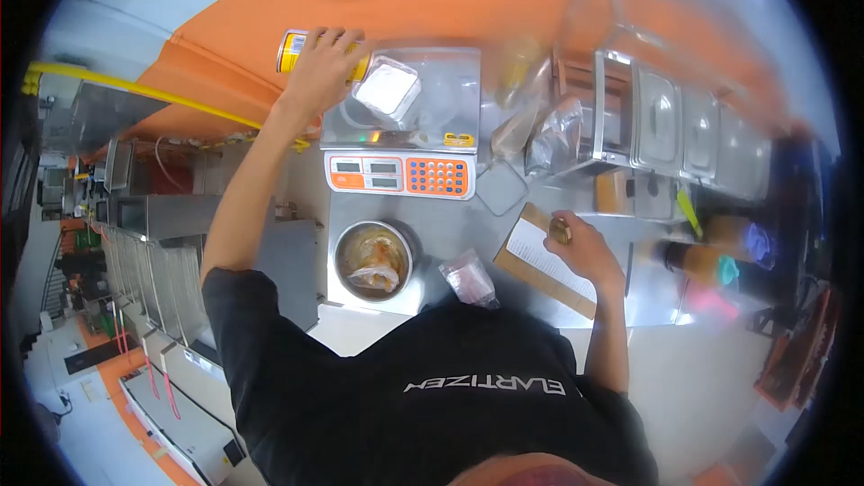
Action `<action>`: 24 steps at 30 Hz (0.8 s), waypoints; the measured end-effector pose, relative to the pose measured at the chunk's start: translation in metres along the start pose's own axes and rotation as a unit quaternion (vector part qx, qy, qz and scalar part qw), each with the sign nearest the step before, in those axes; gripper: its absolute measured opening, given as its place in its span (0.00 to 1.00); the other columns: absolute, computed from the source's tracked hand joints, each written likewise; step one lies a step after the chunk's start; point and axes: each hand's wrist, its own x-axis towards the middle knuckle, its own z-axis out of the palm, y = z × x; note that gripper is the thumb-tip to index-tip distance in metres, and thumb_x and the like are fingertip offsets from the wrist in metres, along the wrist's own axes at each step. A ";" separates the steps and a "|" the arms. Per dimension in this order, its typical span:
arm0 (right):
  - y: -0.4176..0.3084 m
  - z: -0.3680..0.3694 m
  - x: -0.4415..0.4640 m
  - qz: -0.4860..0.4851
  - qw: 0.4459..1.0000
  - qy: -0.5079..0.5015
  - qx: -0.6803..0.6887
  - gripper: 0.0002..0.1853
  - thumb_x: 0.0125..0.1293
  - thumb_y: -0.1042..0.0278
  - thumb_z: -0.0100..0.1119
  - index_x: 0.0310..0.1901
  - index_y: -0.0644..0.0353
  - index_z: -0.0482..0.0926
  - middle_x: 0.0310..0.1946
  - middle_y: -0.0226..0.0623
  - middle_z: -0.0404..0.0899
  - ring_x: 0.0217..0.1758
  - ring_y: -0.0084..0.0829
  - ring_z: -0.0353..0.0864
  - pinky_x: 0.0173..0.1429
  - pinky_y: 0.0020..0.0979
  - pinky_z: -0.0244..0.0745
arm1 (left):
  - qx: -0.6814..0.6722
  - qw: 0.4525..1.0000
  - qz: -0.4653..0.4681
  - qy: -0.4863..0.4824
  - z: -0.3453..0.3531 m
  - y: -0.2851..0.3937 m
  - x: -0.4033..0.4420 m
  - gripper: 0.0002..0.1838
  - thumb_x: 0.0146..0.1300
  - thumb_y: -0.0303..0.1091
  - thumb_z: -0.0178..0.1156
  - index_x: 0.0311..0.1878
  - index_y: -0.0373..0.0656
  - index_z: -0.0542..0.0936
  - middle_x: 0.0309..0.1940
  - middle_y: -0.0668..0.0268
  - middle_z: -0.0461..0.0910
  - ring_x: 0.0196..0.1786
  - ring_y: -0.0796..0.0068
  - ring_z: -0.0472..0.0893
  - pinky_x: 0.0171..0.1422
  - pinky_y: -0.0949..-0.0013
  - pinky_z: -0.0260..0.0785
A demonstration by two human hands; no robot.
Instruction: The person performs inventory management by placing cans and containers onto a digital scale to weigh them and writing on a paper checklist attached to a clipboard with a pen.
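My left hand (pixel 324 67) is wrapped round a yellow can (pixel 291 51), tilted on its side at the scale's upper left edge. Beside it, a square container of white powder (pixel 388 88) rests on the scale's metal platform (pixel 450 81). The orange and white scale panel (pixel 400 175) faces me. My right hand (pixel 585 252) pinches a small round brass-coloured lid (pixel 560 231) above a printed sheet (pixel 537 247) on a brown board (pixel 515 261). Nearer me stand a steel bowl (pixel 340 261) with brownish contents and a clear plastic packet (pixel 469 279).
Right of the scale lie plastic bags (pixel 553 137) and a flat clear square lid (pixel 501 188). Lidded steel pans (pixel 660 117) fill a rack at the back right. Bottles with purple and teal tops (pixel 727 270) stand far right. A yellow pipe (pixel 148 90) runs along the left wall.
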 end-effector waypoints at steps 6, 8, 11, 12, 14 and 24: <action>0.023 0.020 -0.011 0.005 1.000 0.013 0.021 0.29 0.64 0.58 0.69 0.65 0.60 0.76 0.56 0.56 0.85 0.61 0.57 0.83 0.67 0.47 0.77 | 0.166 0.967 0.166 -0.098 0.020 0.016 0.021 0.25 0.54 0.29 0.72 0.58 0.50 0.84 0.57 0.65 0.81 0.65 0.61 0.77 0.75 0.52 0.62; 0.029 0.025 -0.016 0.012 0.999 0.020 0.023 0.29 0.64 0.59 0.69 0.65 0.60 0.76 0.57 0.56 0.84 0.62 0.57 0.83 0.67 0.47 0.76 | 0.211 0.942 0.175 -0.193 0.015 0.026 0.031 0.26 0.55 0.29 0.69 0.61 0.51 0.83 0.58 0.66 0.80 0.64 0.62 0.76 0.75 0.54 0.62; 0.040 0.031 -0.023 0.020 0.999 0.034 0.026 0.29 0.64 0.59 0.69 0.65 0.60 0.76 0.58 0.56 0.84 0.63 0.56 0.82 0.68 0.46 0.76 | 0.237 0.932 0.193 -0.193 0.010 0.032 0.038 0.19 0.53 0.31 0.74 0.50 0.52 0.86 0.52 0.68 0.82 0.64 0.66 0.78 0.72 0.56 0.64; 0.041 0.028 -0.025 0.025 0.999 0.029 0.028 0.29 0.64 0.59 0.69 0.65 0.60 0.76 0.58 0.56 0.84 0.63 0.56 0.82 0.68 0.46 0.76 | 0.236 0.931 0.195 -0.199 0.009 0.033 0.038 0.19 0.53 0.31 0.74 0.50 0.52 0.86 0.53 0.68 0.82 0.63 0.66 0.78 0.72 0.57 0.65; 0.044 0.026 -0.026 0.027 0.999 0.025 0.025 0.29 0.64 0.59 0.69 0.65 0.61 0.77 0.58 0.56 0.83 0.63 0.55 0.82 0.68 0.46 0.76 | 0.237 0.928 0.197 -0.209 0.007 0.031 0.040 0.17 0.54 0.32 0.74 0.49 0.52 0.87 0.53 0.69 0.82 0.62 0.65 0.79 0.70 0.57 0.65; 0.048 0.014 -0.021 0.014 0.999 0.026 0.022 0.28 0.65 0.58 0.68 0.64 0.61 0.76 0.57 0.56 0.83 0.63 0.57 0.81 0.67 0.49 0.76 | 0.192 0.935 0.144 -0.261 0.006 0.023 0.033 0.23 0.56 0.31 0.72 0.57 0.53 0.85 0.57 0.69 0.83 0.62 0.67 0.80 0.66 0.58 0.67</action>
